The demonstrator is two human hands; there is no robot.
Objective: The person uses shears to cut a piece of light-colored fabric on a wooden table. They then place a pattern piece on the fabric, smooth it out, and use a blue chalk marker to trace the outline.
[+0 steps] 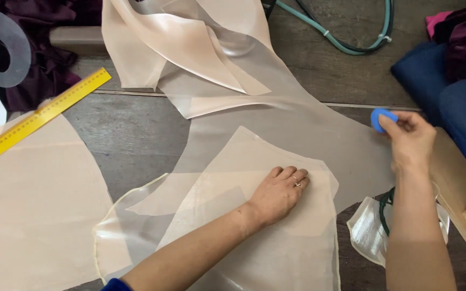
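My left hand (279, 193) lies flat, palm down, on a pale translucent pattern piece (254, 226) laid over sheer peach fabric (297, 129) on a dark wooden surface. A ring shows on one finger. My right hand (410, 141) is raised to the right, off the fabric's edge, with fingers pinched on a small round blue object (379, 117), likely tailor's chalk. The sheer fabric runs up toward the back, where it lies folded and glossy (179, 48).
A yellow ruler (39, 116) lies diagonally at left over another pale fabric piece (28, 205). A clear curve template (9, 48) and purple cloth (44, 21) sit at the far left. Teal cable (346, 43) at back, blue cushions (459, 102) at right.
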